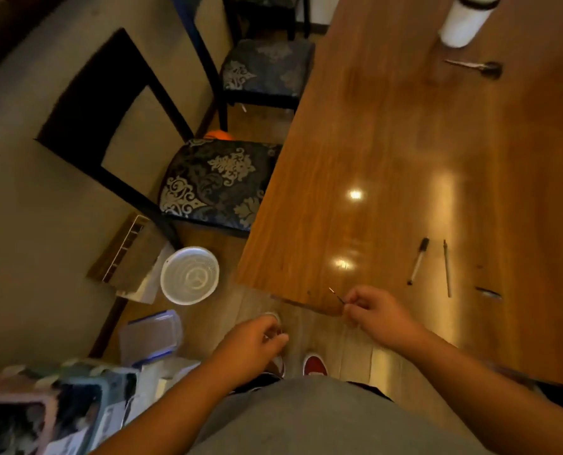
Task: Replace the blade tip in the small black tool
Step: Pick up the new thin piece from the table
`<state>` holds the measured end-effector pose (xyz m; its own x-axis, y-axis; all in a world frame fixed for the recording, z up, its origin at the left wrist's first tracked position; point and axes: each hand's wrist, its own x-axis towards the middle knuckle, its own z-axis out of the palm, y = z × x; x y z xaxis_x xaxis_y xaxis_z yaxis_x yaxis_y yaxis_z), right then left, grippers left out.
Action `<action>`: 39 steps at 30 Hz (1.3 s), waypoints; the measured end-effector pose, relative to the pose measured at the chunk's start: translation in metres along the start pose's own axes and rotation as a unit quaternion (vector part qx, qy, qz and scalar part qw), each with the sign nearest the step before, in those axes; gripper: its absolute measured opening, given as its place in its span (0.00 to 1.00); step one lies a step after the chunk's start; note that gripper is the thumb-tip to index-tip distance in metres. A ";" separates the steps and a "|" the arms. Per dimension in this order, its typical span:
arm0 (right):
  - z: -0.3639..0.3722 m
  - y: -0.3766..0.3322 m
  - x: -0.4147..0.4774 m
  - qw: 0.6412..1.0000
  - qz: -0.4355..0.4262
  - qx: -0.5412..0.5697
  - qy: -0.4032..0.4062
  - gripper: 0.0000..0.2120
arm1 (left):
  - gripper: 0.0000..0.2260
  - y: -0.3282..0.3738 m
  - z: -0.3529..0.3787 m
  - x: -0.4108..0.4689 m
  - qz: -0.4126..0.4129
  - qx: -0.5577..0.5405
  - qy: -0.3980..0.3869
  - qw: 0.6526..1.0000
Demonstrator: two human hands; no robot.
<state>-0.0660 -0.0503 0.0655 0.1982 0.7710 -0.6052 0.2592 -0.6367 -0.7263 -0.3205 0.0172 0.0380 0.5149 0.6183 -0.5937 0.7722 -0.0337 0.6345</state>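
My right hand [376, 312] is at the near corner of the wooden table [404, 152], pinching a thin dark pin-like tool [336, 295] whose tip points up and left. My left hand [257, 339] hangs off the table's edge over the floor, fingers curled around a small round clear object [272, 316] that is mostly hidden. On the table to the right lie a black-capped pen-like tool [417, 261], a thin rod [447, 267] and a small dark piece [488, 292].
A white tumbler [463, 21] and a small metal tool [475, 68] sit at the table's far end. Two patterned chairs [214, 185] stand left of the table. On the floor lie a white round lid [189, 275], plastic boxes [150, 336] and clutter at lower left.
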 end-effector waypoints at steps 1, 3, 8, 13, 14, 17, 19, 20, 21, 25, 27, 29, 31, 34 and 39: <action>-0.004 -0.011 0.004 0.999 0.004 0.035 0.016 0.04 | 0.12 0.011 -0.010 0.014 0.024 0.006 -0.015 1.000; -0.014 -0.030 0.010 0.992 0.016 0.109 0.057 0.03 | 0.12 0.031 -0.027 0.040 0.064 0.028 -0.046 0.996; -0.047 -0.043 0.020 0.952 0.054 0.269 0.135 0.02 | 0.13 0.083 -0.051 0.102 0.145 0.101 -0.095 0.980; -0.081 -0.020 0.026 0.905 0.083 0.344 0.236 0.04 | 0.12 0.144 -0.039 0.147 0.202 0.141 -0.127 0.961; -0.088 -0.013 0.025 0.897 0.089 0.349 0.255 0.04 | 0.12 0.156 -0.032 0.156 0.212 0.153 -0.134 0.956; -0.111 0.008 0.021 0.872 0.119 0.365 0.303 0.05 | 0.13 0.187 -0.007 0.179 0.223 0.185 -0.139 0.947; -0.126 0.020 0.019 0.859 0.140 0.375 0.320 0.05 | 0.14 0.204 0.013 0.192 0.215 0.204 -0.132 0.946; -0.134 0.026 0.017 0.854 0.147 0.379 0.325 0.05 | 0.14 0.211 0.023 0.197 0.211 0.212 -0.127 0.946; -0.142 0.031 0.016 0.851 0.153 0.382 0.327 0.05 | 0.14 0.219 0.033 0.202 0.204 0.221 -0.122 0.946; -0.171 0.044 0.009 0.839 0.169 0.401 0.326 0.05 | 0.15 0.243 0.069 0.220 0.172 0.260 -0.100 0.945; -0.185 0.048 0.007 0.839 0.164 0.407 0.321 0.05 | 0.16 0.251 0.086 0.229 0.159 0.288 -0.087 0.940; -0.197 0.053 0.007 0.843 0.161 0.404 0.316 0.04 | 0.15 0.258 0.098 0.237 0.142 0.318 -0.071 0.935; -0.209 0.059 0.007 0.850 0.165 0.396 0.308 0.02 | 0.15 0.263 0.106 0.243 0.124 0.344 -0.064 0.928; -0.223 0.065 0.008 0.856 0.167 0.389 0.299 0.02 | 0.13 0.269 0.112 0.247 0.102 0.375 -0.069 0.919; -0.240 0.067 0.009 0.862 0.158 0.378 0.299 0.03 | 0.11 0.274 0.112 0.245 0.088 0.391 -0.092 0.911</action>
<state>0.1797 -0.0829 0.0892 0.6562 0.2833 -0.6994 -0.5415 -0.4687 -0.6979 0.0583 0.0714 0.0109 0.6546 0.4093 -0.6355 0.6635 -0.7140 0.2237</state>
